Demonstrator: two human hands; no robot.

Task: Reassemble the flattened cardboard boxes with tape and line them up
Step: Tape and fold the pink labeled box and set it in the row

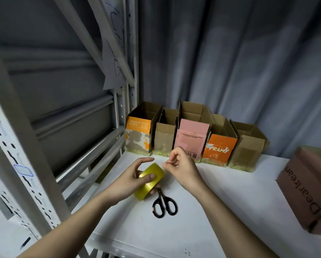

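My left hand (135,178) grips a roll of yellow tape (150,180) just above the white table (230,202). My right hand (180,165) hovers beside the roll, thumb and forefinger pinched together at the tape's end. Black scissors (164,203) lie on the table just below the roll. Several assembled open-topped boxes stand in a row against the back: an orange and grey box (137,135), a plain brown box (164,135), a pink box (192,138), an orange box (220,148) and another brown box (249,149).
A brown closed box (308,189) printed with lettering stands at the table's right edge. A grey metal shelving frame (26,146) rises on the left. A grey curtain (230,62) hangs behind the row of boxes.
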